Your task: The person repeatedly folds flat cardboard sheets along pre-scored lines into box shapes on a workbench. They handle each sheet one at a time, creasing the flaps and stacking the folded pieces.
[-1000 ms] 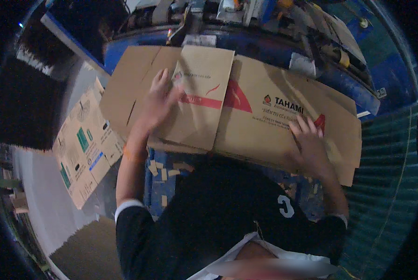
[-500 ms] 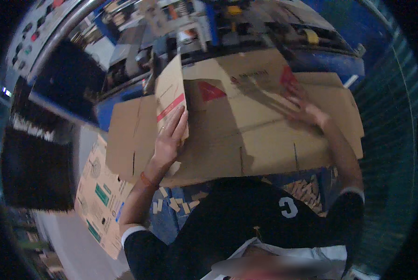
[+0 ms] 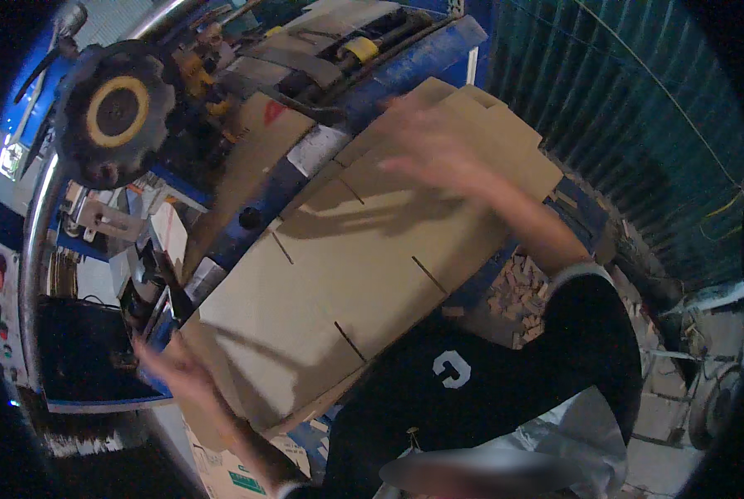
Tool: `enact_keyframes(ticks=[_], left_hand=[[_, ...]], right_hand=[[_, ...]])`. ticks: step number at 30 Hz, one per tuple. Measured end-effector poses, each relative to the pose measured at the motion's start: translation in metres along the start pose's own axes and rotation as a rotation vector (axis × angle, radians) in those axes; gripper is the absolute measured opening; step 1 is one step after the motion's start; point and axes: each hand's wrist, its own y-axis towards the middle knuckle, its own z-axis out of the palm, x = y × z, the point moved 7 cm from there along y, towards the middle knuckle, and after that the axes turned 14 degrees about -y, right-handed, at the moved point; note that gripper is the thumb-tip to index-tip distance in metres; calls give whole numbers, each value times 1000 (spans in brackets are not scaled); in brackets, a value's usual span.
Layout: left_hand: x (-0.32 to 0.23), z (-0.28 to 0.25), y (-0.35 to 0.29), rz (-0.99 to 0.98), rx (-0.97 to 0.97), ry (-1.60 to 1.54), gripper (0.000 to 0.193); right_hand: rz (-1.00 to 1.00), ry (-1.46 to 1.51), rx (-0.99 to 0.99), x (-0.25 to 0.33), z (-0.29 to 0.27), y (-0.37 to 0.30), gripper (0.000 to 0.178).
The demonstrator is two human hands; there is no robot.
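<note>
A stack of flat, slotted brown cardboard sheets (image 3: 339, 274) lies at a slant in front of me. My right hand (image 3: 434, 154) hovers over its far part, fingers stretched out and blurred by motion, holding nothing. At the stack's near left corner is my left hand (image 3: 177, 370), also smeared, with its fingers extended and nothing visible in them. Beyond the stack, a cardboard piece with a red mark (image 3: 251, 154) rests in the machine, tilted lengthwise along its front edge. A dark metal bracket (image 3: 168, 283) stands beyond my left hand.
A large black handwheel (image 3: 118, 116) and a chrome rail (image 3: 39, 224) stand at the left, beside a control panel (image 3: 2, 308) with a lit red lamp. Cardboard scraps (image 3: 517, 295) lie below the stack on the right. A corrugated green wall (image 3: 621, 108) rises beyond.
The view has swung left. The printed cardboard has left my hands and now sits in the machine. Both hands have moved apart, my left one off the cardboard's edge.
</note>
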Motion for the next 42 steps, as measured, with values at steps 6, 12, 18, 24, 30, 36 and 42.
enact_keyframes(ticks=[6,12,18,24,30,36,42], left_hand=[[41,-80,-168,-782,-134,326,57],[52,-69,-208,-891,-277,363,59],[54,-81,-226,-1000,-415,333,62],[62,-80,-233,-1111,-605,246,67],[53,-94,-209,-1068,-595,46,75],[26,-126,-166,-1109,-487,161,73],[41,-135,-131,-755,-234,263,57]], right_hand=[[1407,534,-891,-95,3,-236,48],[1702,940,-288,-49,187,-269,47],[1713,1103,-441,-71,165,-273,49],[1212,1220,-985,-107,61,-192,55],[1412,149,-185,-157,97,-131,107],[1271,50,-105,-183,85,-128,112],[1052,-405,145,-203,37,-75,86]])
